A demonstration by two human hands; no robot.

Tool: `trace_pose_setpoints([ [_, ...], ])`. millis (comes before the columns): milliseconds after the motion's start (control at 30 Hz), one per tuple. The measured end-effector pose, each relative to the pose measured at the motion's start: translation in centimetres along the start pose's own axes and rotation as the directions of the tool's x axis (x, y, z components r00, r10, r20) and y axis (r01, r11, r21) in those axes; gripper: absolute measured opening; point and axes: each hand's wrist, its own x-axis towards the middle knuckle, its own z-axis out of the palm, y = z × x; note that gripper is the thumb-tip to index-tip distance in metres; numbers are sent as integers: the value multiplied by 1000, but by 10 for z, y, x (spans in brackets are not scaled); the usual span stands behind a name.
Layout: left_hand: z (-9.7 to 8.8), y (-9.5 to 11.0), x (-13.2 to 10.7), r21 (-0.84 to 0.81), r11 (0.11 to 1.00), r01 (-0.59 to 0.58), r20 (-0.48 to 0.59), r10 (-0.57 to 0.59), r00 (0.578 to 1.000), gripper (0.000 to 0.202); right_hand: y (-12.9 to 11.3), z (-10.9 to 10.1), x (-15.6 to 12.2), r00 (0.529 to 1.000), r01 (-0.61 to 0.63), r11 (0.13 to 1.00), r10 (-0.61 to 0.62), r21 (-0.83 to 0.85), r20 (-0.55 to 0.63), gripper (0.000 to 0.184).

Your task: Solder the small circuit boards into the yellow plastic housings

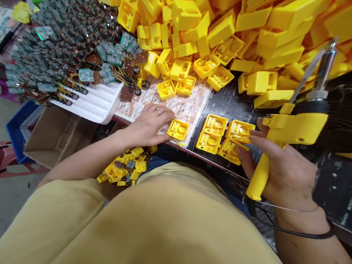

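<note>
My left hand (151, 124), with a ring on one finger, curls its thumb and fingers around the left side of a small open yellow plastic case (178, 130) at the table's front edge. My right hand (290, 172) has a yellow soldering gun (297, 127) in its grip, metal tip pointing up and away. The thumb and fingertips of that hand also reach the nearest of several open yellow cases standing in a block: one at the back right (240, 131) and one at the front right (232, 151). Two more cases, back left (215, 124) and front left (208, 142), adjoin them.
A large heap of yellow cases (187, 17) covers the back of the table. Circuit boards with wires (70, 26) pile up at the left, beside a white foam tray (100, 104). Below are a cardboard box (51, 136) and more yellow parts (125, 166). A black cable (293, 232) crosses my right wrist.
</note>
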Motion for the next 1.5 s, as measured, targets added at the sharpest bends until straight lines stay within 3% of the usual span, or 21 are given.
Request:
trace_pose_setpoints([
  [100, 6, 15, 4, 72, 997, -2, -41, 5, 999, 52, -2, 1, -1, 1000, 10, 1000, -10, -10, 2, 45],
  [200, 3, 23, 6, 95, 993, -72, -197, 90, 976, 59, -1, -2, -5, 1000, 1, 999, -1, -42, 3, 45],
  [267, -2, 26, 3, 83, 986, -142, -361, 162, 918, 39, 0, -4, -10, 999, -23, 998, 24, -52, 21, 44],
  [333, -4, 30, -3, 107, 963, -248, -458, 269, 847, 13, 0, -6, -13, 998, -44, 998, 45, -44, 36, 41],
  [400, 2, 36, -9, 182, 930, -320, -441, 368, 818, 10, -1, -6, -14, 998, -44, 998, 45, -42, 34, 40],
  [533, 25, 47, -15, 334, 907, -257, -377, 378, 845, 14, -4, -3, -12, 999, -34, 999, 34, -38, 17, 43],
  [633, 34, 52, -19, 277, 903, -329, -406, 420, 812, 10, -3, -4, -13, 999, -41, 999, 41, -5, 10, 47],
  [733, 27, 47, -20, 174, 878, -446, -377, 477, 794, 26, -1, -6, -15, 999, -44, 999, 44, 25, 12, 50],
  [800, 16, 33, -14, 179, 909, -377, -416, 417, 808, 34, -1, -6, -14, 999, -39, 999, 38, 29, 11, 49],
  [867, 5, 13, -1, 214, 968, -135, -459, 221, 861, 33, -3, -4, -12, 999, -37, 999, 38, 23, -2, 47],
  [933, -5, -9, 14, 243, 958, 151, -406, -41, 913, 40, -5, -3, -10, 999, -30, 999, 31, 14, -17, 45],
  [1000, -11, -21, 26, 264, 924, 278, -297, -197, 935, 48, -6, -3, -10, 999, -28, 1000, 28, 5, -17, 45],
  [1100, -15, -14, 32, 311, 885, 346, -173, -306, 936, 58, -4, -5, -12, 999, -49, 999, 49, -2, 9, 43],
  [1233, -17, 20, 37, 320, 863, 392, -40, -401, 915, 77, 0, -2, -15, 997, -69, 997, 68, 44, 26, 45],
  [1400, -20, 36, 65, 232, 906, 355, 124, -389, 913, 51, 5, 0, -16, 996, -53, 989, 42, 141, 81, 49],
  [1500, -21, 33, 76, 248, 897, 365, 120, -402, 908, 42, 8, -1, -21, 995, -47, 986, 32, 159, 95, 48],
])
